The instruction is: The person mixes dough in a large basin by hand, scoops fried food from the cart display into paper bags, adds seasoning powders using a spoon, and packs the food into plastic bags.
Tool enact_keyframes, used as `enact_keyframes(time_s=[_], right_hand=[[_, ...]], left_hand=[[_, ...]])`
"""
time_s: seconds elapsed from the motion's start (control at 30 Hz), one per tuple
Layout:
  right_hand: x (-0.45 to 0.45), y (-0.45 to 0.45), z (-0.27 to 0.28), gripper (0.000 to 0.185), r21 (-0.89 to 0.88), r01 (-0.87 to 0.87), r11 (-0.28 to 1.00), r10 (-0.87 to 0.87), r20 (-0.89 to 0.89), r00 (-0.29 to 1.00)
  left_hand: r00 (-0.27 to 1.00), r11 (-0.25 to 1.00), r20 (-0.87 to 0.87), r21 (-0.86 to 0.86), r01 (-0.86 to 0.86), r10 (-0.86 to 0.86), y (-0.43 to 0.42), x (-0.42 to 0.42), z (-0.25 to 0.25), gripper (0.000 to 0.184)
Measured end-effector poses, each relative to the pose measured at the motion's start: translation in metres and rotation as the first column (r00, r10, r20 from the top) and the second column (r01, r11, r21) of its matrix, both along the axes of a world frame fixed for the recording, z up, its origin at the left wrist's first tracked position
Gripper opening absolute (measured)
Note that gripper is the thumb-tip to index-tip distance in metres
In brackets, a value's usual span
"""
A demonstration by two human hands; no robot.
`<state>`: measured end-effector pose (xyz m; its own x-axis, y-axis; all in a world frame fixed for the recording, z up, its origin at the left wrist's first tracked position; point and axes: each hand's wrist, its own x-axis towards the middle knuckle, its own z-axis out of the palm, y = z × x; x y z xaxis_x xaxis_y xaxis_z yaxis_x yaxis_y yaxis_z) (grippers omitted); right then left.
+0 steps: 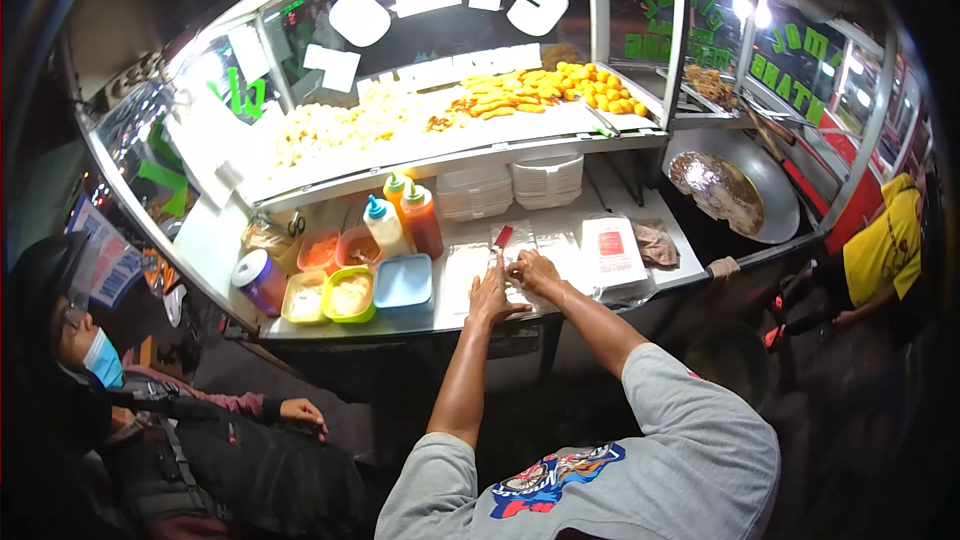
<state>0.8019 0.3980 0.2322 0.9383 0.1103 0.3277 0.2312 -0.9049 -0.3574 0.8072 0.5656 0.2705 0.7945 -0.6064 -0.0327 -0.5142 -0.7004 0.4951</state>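
My left hand (pixel 489 294) lies on the counter among clear plastic bags, its fingers stretched forward and the thumb out to the side. Close to its right, my right hand (pixel 536 272) is bent down with its fingers pressed together; what they pinch, if anything, is too small to tell. Just beyond the fingertips lies a small red-handled tool (pixel 503 236), apart from the right hand. A white pack with red print (pixel 611 251) sits to the right of my hands. Stacked white foam boxes (pixel 547 181) stand behind them.
Sauce bottles (pixel 421 220), a blue-lidded tub (pixel 403 283) and a green tub (pixel 348 294) stand left. Fried food (pixel 510 93) fills the shelf above. A wok of oil (pixel 735 190) is at the right. A masked person (pixel 200 440) is at the left, another in yellow (pixel 882 240) at the right.
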Motion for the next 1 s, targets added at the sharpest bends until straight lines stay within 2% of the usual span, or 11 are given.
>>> enact_keyframes(time_s=[0.13, 0.17, 0.23, 0.27, 0.47, 0.57, 0.63, 0.7, 0.77, 0.93, 1.0], right_hand=[[0.001, 0.007, -0.009, 0.023, -0.255, 0.090, 0.963, -0.081, 0.044, 0.996], [0.006, 0.011, -0.017, 0.027, -0.170, 0.107, 0.980, -0.102, 0.035, 0.994], [0.021, 0.023, -0.003, 0.029, -0.219, 0.121, 0.968, -0.193, -0.348, 0.918], [0.017, 0.030, 0.013, 0.027, -0.213, 0.199, 0.957, -0.255, -0.278, 0.926], [-0.002, 0.014, 0.011, 0.018, -0.112, 0.270, 0.956, -0.277, -0.054, 0.959], [0.004, 0.000, -0.019, 0.017, -0.169, 0.251, 0.953, -0.260, -0.036, 0.965], [0.006, -0.007, -0.024, 0.022, -0.203, 0.192, 0.960, -0.161, 0.160, 0.974], [0.014, -0.011, -0.016, 0.027, -0.218, 0.180, 0.959, -0.159, 0.108, 0.981], [0.026, -0.010, -0.006, 0.031, -0.244, 0.183, 0.952, -0.204, -0.066, 0.977], [0.023, -0.018, 0.004, 0.016, 0.073, 0.161, 0.984, -0.155, -0.084, 0.984], [0.029, -0.026, 0.006, 0.019, 0.036, 0.100, 0.994, -0.100, -0.017, 0.995]], left_hand=[[1.000, 0.997, 0.006, 0.080, 0.017, -0.017, 0.002, 0.014, -0.026, 0.143], [0.998, 0.999, 0.064, 0.050, 0.011, -0.015, 0.003, 0.012, -0.025, 0.142], [1.000, 0.999, 0.005, -0.041, 0.015, -0.015, 0.005, 0.025, -0.038, 0.131], [0.998, 0.988, 0.019, -0.139, 0.069, -0.067, 0.007, 0.030, -0.048, 0.129], [0.999, 0.997, 0.052, 0.079, 0.004, -0.008, 0.003, 0.016, -0.029, 0.143], [0.962, 0.981, 0.243, -0.116, 0.154, -0.122, 0.007, 0.028, -0.050, 0.141], [0.975, 0.990, 0.201, -0.085, 0.110, -0.091, 0.010, 0.035, -0.064, 0.140], [0.998, 0.993, 0.009, 0.101, -0.056, 0.055, -0.001, 0.010, -0.017, 0.143], [0.997, 0.984, 0.065, 0.175, -0.046, 0.035, -0.005, 0.006, -0.004, 0.146], [0.986, 0.985, 0.149, 0.167, 0.045, -0.070, -0.015, 0.015, 0.005, 0.156], [0.990, 0.980, 0.102, 0.182, 0.075, -0.095, -0.021, 0.018, 0.007, 0.158]])
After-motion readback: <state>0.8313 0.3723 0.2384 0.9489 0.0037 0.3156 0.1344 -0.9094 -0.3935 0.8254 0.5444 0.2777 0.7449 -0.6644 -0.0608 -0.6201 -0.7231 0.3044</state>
